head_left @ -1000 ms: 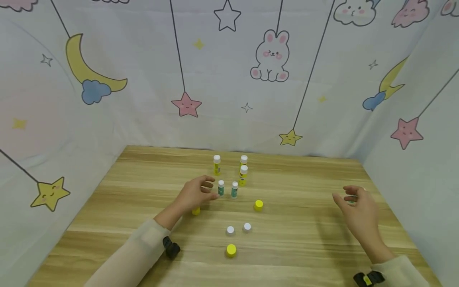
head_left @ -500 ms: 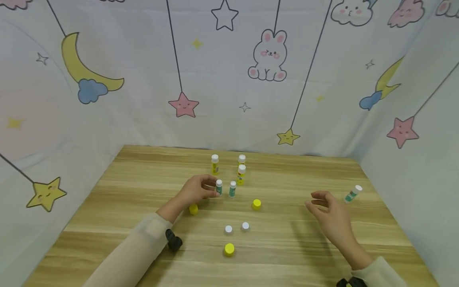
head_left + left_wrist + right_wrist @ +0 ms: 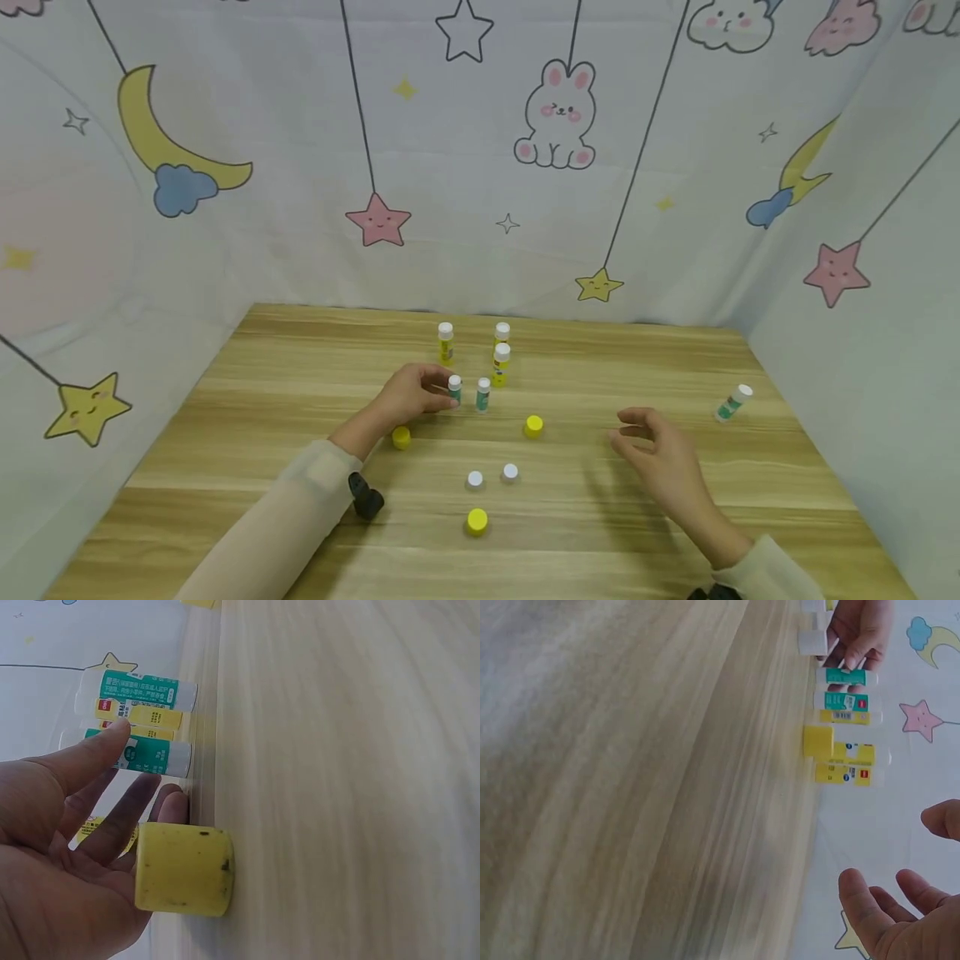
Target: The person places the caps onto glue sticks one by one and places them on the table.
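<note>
My left hand [image 3: 415,393] has its thumb and fingers around a green-labelled glue stick [image 3: 455,389] with a white cap; in the left wrist view the thumb [image 3: 120,742] lies over its label. A second green glue stick [image 3: 483,396] stands just to its right. My right hand [image 3: 660,454] hovers over the right part of the table, fingers loosely bent and holding nothing. Farther right is a third green glue stick [image 3: 733,403]. Behind the left hand stand yellow glue sticks [image 3: 500,367] with white tops.
A yellow cap [image 3: 401,437] lies beside the left wrist, another yellow cap [image 3: 533,427] right of the green sticks. Nearer are two white caps [image 3: 475,480] and a third yellow cap [image 3: 477,522]. Printed cloth [image 3: 300,167] surrounds the wooden table [image 3: 585,550].
My left hand's fingers have come around the left green glue stick. My right hand has moved left, away from the green glue stick at the far right, which now shows fully.
</note>
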Demonstrator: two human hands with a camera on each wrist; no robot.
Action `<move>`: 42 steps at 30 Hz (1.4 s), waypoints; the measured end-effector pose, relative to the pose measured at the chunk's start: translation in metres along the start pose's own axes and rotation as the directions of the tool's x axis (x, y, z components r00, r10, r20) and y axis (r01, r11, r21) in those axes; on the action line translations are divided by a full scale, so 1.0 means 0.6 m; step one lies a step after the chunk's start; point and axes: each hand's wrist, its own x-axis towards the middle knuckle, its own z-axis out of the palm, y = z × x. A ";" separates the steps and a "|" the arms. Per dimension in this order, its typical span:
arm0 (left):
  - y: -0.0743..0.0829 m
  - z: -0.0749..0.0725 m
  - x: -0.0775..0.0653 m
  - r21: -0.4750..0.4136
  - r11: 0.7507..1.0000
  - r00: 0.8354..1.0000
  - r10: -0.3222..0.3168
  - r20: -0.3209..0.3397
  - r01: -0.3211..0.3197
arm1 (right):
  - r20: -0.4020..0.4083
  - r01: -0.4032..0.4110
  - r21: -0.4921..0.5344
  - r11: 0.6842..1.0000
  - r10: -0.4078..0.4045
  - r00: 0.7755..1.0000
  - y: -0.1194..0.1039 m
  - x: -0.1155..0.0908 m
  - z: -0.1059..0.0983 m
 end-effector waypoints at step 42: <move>-0.006 -0.001 0.008 -0.010 1.000 1.000 0.013 -0.008 -0.014 | 0.028 0.041 -0.018 0.999 -0.041 0.999 -0.007 -0.005 0.020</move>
